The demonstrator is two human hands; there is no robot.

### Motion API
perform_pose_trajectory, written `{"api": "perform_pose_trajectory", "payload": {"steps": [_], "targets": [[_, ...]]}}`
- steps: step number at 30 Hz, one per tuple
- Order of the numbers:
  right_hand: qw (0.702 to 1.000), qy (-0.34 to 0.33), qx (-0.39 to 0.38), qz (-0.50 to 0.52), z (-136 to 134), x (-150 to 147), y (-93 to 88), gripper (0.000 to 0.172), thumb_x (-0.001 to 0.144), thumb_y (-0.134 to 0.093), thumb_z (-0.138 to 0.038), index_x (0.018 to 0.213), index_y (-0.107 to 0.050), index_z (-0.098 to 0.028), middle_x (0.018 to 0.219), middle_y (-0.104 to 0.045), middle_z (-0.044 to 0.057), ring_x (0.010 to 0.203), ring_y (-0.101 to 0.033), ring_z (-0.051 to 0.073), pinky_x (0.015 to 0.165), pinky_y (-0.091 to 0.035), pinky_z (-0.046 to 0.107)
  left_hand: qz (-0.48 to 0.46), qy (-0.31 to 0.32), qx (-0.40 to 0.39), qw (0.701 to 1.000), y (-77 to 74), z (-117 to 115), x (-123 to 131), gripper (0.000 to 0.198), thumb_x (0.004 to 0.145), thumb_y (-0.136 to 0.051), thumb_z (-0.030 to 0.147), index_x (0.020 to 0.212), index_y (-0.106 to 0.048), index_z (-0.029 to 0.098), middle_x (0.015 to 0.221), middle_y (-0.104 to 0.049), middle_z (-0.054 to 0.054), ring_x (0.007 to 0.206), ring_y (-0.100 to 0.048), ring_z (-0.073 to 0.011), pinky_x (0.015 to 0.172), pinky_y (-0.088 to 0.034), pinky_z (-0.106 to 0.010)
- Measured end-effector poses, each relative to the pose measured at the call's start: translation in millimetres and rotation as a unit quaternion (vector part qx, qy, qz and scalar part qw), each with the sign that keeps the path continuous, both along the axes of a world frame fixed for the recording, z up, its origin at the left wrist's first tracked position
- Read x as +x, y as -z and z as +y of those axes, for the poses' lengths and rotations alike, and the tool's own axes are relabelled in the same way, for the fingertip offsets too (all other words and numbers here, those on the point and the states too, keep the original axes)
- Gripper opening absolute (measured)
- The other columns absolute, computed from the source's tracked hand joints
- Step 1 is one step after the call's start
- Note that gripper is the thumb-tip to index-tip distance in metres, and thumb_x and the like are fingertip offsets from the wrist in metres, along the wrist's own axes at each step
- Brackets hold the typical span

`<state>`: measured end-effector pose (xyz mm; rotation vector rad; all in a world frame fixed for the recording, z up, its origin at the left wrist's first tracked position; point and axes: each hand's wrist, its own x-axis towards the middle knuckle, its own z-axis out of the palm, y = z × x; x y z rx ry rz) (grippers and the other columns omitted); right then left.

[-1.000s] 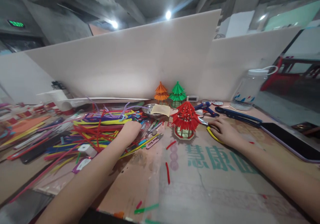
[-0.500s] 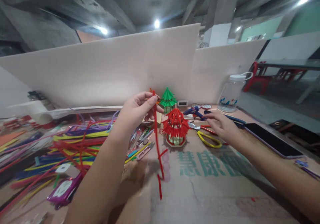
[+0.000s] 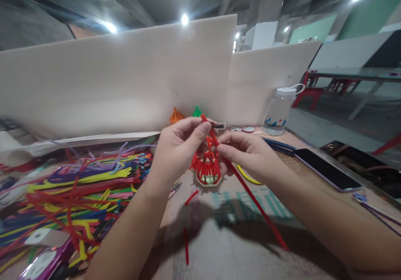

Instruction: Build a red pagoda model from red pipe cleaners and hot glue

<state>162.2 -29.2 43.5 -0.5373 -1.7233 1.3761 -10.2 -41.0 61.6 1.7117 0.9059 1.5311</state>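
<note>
A long red pipe cleaner [image 3: 258,207] runs between my two hands and trails down to the lower right. My left hand [image 3: 181,144] pinches it near its upper end, thumb against fingers. Close beside it, my right hand [image 3: 250,152] pinches the same strip a little lower. Behind my hands stands a small red pagoda-like model [image 3: 208,172] on a pale base, its upper part partly hidden. Two short red pieces lie on the table, one above [image 3: 191,197] and one below [image 3: 187,246].
Many coloured pipe cleaners [image 3: 94,188] are heaped at left. Orange [image 3: 176,115] and green [image 3: 197,112] model tops show behind my hands. The yellow scissors handle [image 3: 250,179] is partly covered. A phone [image 3: 327,169] and a clear bottle [image 3: 277,111] stand at right.
My right hand has left the area by the scissors and glue gun and come to the red pipe cleaner. The strip, formerly hanging down, now slants right. The view has shifted.
</note>
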Motion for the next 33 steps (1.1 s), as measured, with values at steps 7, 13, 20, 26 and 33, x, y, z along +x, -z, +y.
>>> {"api": "perform_pose_trajectory", "payload": {"steps": [7, 13, 20, 26, 33], "targets": [[0.998, 0.019, -0.042, 0.038, 11, 25, -2.0, 0.028, 0.088, -0.069, -0.048, 0.091, -0.056, -0.023, 0.052, -0.063, -0.005, 0.043, -0.057, 0.013, 0.043, -0.044, 0.023, 0.063, -0.14, 0.031, 0.988, 16.2, 18, -21, 0.018, 0.083, -0.074, 0.036, 0.089, -0.07, 0.019, 0.076, -0.068, 0.001, 0.067, -0.061, -0.0111, 0.064, -0.05, -0.02], [0.981, 0.081, 0.069, -0.161, 29, 32, 12.3, 0.034, 0.092, -0.061, -0.047, 0.071, -0.055, -0.021, 0.064, -0.068, 0.002, 0.057, -0.062, 0.014, 0.054, -0.047, 0.027, 0.12, -0.105, 0.013, 0.987, 35.3, 45, -35, 0.011, 0.087, -0.063, 0.024, 0.097, -0.066, 0.02, 0.094, -0.069, -0.002, 0.087, -0.065, -0.0144, 0.081, -0.051, -0.025], [0.946, 0.134, 0.193, -0.223, 21, 17, 23.1, 0.028, 0.092, -0.056, -0.033, 0.066, -0.055, -0.021, 0.059, -0.059, -0.002, 0.054, -0.052, 0.011, 0.05, -0.037, 0.024, 0.089, -0.042, -0.03, 0.995, 42.0, 49, -33, 0.017, 0.09, -0.061, 0.027, 0.103, -0.068, 0.02, 0.087, -0.069, -0.002, 0.076, -0.064, -0.0137, 0.067, -0.051, -0.022], [0.94, 0.185, 0.215, -0.192, 21, 7, 34.5, 0.026, 0.091, -0.055, -0.033, 0.069, -0.058, -0.021, 0.062, -0.06, -0.002, 0.055, -0.051, 0.012, 0.051, -0.036, 0.025, 0.116, 0.034, -0.044, 0.992, 34.7, 29, -21, 0.021, 0.092, -0.064, 0.032, 0.106, -0.074, 0.02, 0.095, -0.076, -0.006, 0.089, -0.071, -0.0186, 0.081, -0.057, -0.029], [0.941, 0.152, 0.208, -0.219, 21, 3, 36.6, 0.028, 0.093, -0.055, -0.038, 0.072, -0.061, -0.02, 0.064, -0.059, -0.001, 0.057, -0.051, 0.012, 0.052, -0.037, 0.025, 0.026, 0.054, -0.085, 0.995, 33.5, 28, -18, 0.023, 0.087, -0.071, 0.037, 0.098, -0.073, 0.018, 0.081, -0.075, -0.004, 0.079, -0.071, -0.0168, 0.075, -0.058, -0.027]]}}
